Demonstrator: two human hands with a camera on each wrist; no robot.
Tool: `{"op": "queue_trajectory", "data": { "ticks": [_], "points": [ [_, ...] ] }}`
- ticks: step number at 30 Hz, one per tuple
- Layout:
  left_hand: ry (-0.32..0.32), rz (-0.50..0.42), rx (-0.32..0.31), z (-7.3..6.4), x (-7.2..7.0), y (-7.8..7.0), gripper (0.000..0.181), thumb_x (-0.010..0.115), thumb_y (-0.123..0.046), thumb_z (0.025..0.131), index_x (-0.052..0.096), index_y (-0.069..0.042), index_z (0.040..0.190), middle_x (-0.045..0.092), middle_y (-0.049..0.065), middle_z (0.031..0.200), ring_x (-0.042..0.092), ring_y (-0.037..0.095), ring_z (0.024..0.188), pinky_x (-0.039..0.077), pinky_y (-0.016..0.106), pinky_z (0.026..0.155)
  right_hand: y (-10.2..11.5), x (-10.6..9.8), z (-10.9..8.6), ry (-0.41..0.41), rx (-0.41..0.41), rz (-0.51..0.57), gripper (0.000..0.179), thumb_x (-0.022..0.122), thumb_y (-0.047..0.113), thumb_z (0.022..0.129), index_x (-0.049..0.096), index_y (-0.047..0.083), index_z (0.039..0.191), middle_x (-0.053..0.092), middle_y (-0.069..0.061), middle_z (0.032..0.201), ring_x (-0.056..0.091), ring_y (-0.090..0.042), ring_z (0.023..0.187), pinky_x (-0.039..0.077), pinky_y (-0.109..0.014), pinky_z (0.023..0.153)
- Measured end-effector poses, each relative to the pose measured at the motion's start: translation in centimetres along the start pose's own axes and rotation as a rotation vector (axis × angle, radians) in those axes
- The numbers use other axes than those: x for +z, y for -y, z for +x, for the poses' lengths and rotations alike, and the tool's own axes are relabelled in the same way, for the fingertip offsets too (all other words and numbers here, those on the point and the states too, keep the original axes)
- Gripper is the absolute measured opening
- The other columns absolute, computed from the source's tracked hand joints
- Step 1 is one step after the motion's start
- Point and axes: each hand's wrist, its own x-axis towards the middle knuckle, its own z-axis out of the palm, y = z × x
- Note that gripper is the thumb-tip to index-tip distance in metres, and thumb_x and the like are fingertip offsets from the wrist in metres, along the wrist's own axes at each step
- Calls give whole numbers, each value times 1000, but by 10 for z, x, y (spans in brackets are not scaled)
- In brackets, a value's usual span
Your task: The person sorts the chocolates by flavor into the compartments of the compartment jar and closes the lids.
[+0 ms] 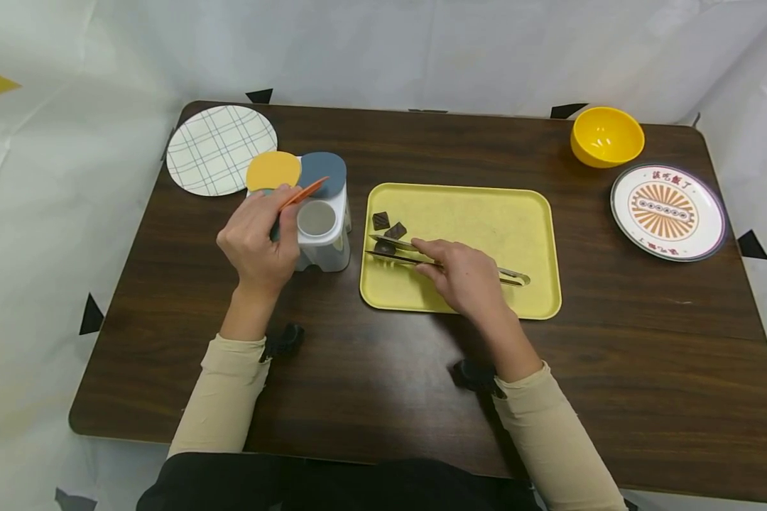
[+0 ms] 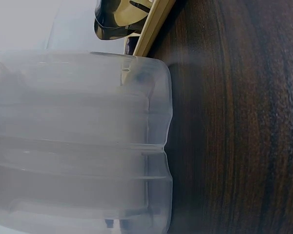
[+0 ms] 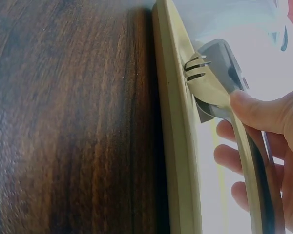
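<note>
In the head view my left hand [image 1: 258, 231] pinches an orange lid [image 1: 307, 191], tilted on edge above a several-compartment canister [image 1: 329, 252]. Its front right compartment is uncovered; a yellow lid [image 1: 273, 170], a blue lid [image 1: 323, 174] and a partly hidden teal one cover others. My right hand [image 1: 463, 273] grips metal tongs [image 1: 514, 278] with a forked end, low over the left side of a yellow tray [image 1: 486, 220]. Around the tips lie dark chocolates [image 1: 381, 221], one of them between the two arms; whether it is squeezed I cannot tell. The canister wall [image 2: 78, 131] fills the left wrist view.
A checked white plate [image 1: 220, 149] lies behind the canister at the back left. At the back right stand a yellow bowl [image 1: 607, 137] and a patterned plate [image 1: 667, 213]. The tray's raised rim [image 3: 178, 146] runs beside the right hand on the dark wooden table [image 1: 358, 397].
</note>
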Motion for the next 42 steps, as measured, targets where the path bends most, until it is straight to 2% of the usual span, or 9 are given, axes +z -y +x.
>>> {"op": "queue_trajectory", "data": {
  "ticks": [8,17,23,27,34,42],
  "points": [
    [1,-9,5,1,0,0,39,58,-38,96,79,-6,94,75,7,87,66,29,68,53,46,70,1,0,1,-13,29,5,41,69,30,91,65,26,132,68,3,122,67,-27,104,51,-46,67],
    [12,-10,2,1,-1,0,41,56,-39,97,79,-6,93,75,6,87,66,28,69,53,47,67,1,-2,-2,-26,39,31,41,70,30,91,65,26,132,68,3,123,68,-28,100,50,-46,66],
    [18,-8,3,1,-2,0,41,56,-39,97,79,-5,93,74,6,87,65,28,69,53,47,67,3,-16,-4,-81,29,74,42,72,28,89,66,25,131,68,3,122,66,-21,72,44,-39,55],
    [20,-8,5,1,-2,0,38,57,-36,97,79,-5,94,74,7,86,65,29,70,53,46,69,9,-29,-5,-124,12,88,42,72,28,89,66,25,131,68,5,122,61,-17,65,39,-36,52],
    [22,-11,2,2,-2,-1,40,56,-38,97,79,-5,94,74,6,87,64,28,68,53,47,66,22,-49,-6,-193,-59,98,43,73,27,89,66,26,131,69,7,120,66,-16,77,40,-35,53],
    [33,-14,-9,3,-4,-1,41,55,-38,98,78,-5,93,74,6,84,62,27,65,51,46,62,41,-65,-1,-242,-148,129,44,74,25,88,65,24,132,68,6,122,60,-14,69,39,-33,54]
  ]
}}
